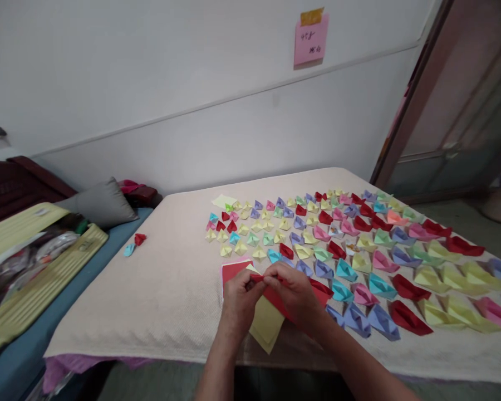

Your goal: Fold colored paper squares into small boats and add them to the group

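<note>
Both hands meet above the near edge of the cloth-covered table [150, 312]. My left hand [239, 298] pinches a small piece of red paper [256, 278] from the left, and my right hand [294, 292] pinches it from the right. Fingers hide most of its shape. Beneath them lie yellow paper sheets [267, 324], turned cornerwise, and red paper sheets [234, 270] to the left. More red paper [278, 302] shows under the right hand. A folded red paper boat [320, 288] sits just beyond the right hand.
Rows of coloured paper boats [382, 285] cover the table's right side, smaller ones towards the middle. Two small folded papers [140, 239] lie far left. A pale sheet [224, 201] rests at the back. Left of the table are a grey pillow [102, 203] and a yellow container [79, 262].
</note>
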The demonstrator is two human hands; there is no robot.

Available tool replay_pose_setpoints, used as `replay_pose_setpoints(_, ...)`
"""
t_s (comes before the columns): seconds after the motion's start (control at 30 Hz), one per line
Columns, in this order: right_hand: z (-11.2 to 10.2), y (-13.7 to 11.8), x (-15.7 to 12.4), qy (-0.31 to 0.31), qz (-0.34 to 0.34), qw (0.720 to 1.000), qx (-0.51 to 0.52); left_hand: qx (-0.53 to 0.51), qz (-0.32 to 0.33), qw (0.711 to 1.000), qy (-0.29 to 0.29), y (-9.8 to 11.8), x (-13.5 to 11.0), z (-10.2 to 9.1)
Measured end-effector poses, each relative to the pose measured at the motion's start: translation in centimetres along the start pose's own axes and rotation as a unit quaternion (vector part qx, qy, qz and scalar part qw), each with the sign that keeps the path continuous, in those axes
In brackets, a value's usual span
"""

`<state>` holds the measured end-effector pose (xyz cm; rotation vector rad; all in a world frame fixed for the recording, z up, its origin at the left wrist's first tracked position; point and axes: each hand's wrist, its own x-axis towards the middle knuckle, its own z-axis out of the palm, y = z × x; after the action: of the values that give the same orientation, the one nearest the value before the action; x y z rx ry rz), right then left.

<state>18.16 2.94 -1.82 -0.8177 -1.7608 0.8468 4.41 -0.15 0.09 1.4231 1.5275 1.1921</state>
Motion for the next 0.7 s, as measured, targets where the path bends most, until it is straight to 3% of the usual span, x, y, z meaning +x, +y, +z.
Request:
replay_pose_setpoints(0.17, 0.08, -0.03, -0.13, 0.005, 0.003, 1.0, -0.01, -0.054, -0.052, 0.997, -0.031, 0.16, 0.08, -0.12)
replay_pose_setpoints(0.27, 0.18, -0.07, -0.19, 0.006, -0.004, 1.0, -0.012, -0.113, -0.08, 0.99, -0.011, 0.07, 0.05, -0.15)
replay_pose_setpoints(0.47, 0.6, -0.27, -0.17, 0.002, -0.012, 1.0, -0.023, -0.116, -0.052, 0.991, 0.034, 0.04, 0.02, -0.08)
replay_pose_setpoints(0.7, 0.61, -0.21, -0.2, -0.001, 0.004, 1.0, -0.018, -0.114, -0.039, 0.992, 0.028, -0.1, -0.11, -0.5)
